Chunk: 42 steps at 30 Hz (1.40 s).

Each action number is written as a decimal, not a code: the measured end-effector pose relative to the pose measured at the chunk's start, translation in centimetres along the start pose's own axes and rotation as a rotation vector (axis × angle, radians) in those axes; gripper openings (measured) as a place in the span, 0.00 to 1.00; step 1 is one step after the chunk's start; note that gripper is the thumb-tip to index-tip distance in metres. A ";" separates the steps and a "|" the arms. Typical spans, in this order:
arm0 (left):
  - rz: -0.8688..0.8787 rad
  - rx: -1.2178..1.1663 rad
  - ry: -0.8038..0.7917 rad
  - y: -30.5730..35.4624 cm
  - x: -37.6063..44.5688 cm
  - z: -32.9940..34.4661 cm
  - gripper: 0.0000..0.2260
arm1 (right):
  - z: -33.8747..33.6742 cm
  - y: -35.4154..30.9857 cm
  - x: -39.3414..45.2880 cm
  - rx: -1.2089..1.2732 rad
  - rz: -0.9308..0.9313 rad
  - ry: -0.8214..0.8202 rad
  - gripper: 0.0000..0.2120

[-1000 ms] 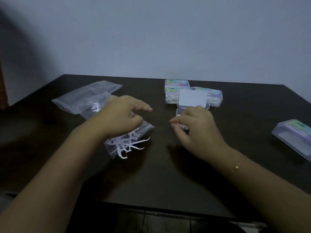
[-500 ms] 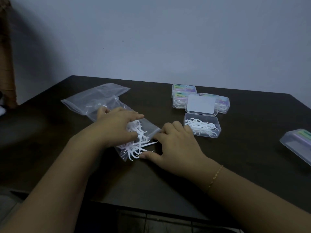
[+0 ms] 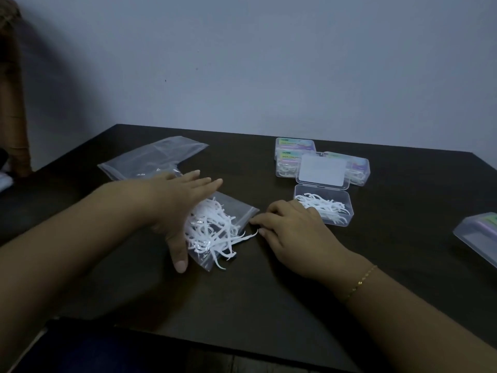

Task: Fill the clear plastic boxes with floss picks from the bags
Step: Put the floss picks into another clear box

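Closed clear plastic boxes (image 3: pixel 295 160) sit at twelve o'clock of your open, part-filled clear box (image 3: pixel 324 208). Your left hand (image 3: pixel 177 208) lies flat, fingers straight, on the clear bag of white floss picks (image 3: pixel 215 230). Your right hand (image 3: pixel 293 232) pinches a pick at its mouth.

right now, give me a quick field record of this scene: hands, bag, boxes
left hand: flat on the bag, fingers straight
right hand: pinching at picks by the bag mouth
bag of floss picks: open, picks spilling out
open box: partly filled, lid up
closed boxes: behind it, labelled
empty bag: far left
table: dark
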<state>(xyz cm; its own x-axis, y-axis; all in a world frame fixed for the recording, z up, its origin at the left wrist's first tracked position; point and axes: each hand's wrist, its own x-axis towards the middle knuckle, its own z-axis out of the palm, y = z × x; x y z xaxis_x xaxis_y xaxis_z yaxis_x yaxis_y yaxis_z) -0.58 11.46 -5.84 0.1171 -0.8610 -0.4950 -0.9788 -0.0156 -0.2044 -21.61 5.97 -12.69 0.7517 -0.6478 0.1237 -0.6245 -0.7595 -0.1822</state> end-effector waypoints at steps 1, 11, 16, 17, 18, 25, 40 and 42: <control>-0.006 0.037 -0.014 -0.4 0.6 0.1 0.65 | 0.0 0.0 0.0 0.004 0.000 -0.001 0.17; -0.008 0.035 0.086 -3.2 1.9 -0.8 0.44 | 0.0 0.2 0.2 0.036 0.019 0.010 0.17; 0.033 0.086 0.166 -2.9 0.9 -2.2 0.35 | -0.1 0.1 0.4 0.092 0.079 0.005 0.20; 0.036 0.131 0.184 -2.7 0.7 -2.6 0.35 | -0.2 0.0 0.4 0.130 0.091 0.007 0.21; 0.038 0.180 0.199 -2.5 0.5 -3.1 0.35 | -0.3 -0.1 0.3 0.167 0.098 0.011 0.24; 0.072 0.476 0.257 -0.6 -0.3 -5.9 0.36 | 0.0 -0.5 0.2 0.146 0.093 0.009 0.32; 0.097 0.587 0.311 0.6 -1.0 -8.0 0.36 | -0.1 -0.8 0.4 0.217 0.133 0.064 0.27; 0.095 0.586 0.305 0.7 -1.0 -8.0 0.37 | -0.1 -0.7 0.5 0.196 0.137 0.080 0.22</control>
<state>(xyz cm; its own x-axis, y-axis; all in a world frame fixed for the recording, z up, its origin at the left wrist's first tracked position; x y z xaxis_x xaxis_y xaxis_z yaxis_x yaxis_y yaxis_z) -2.72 8.24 1.27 -0.1021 -0.9516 -0.2897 -0.7194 0.2718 -0.6392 -20.80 6.15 -12.43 0.6387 -0.7525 0.1605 -0.6605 -0.6432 -0.3874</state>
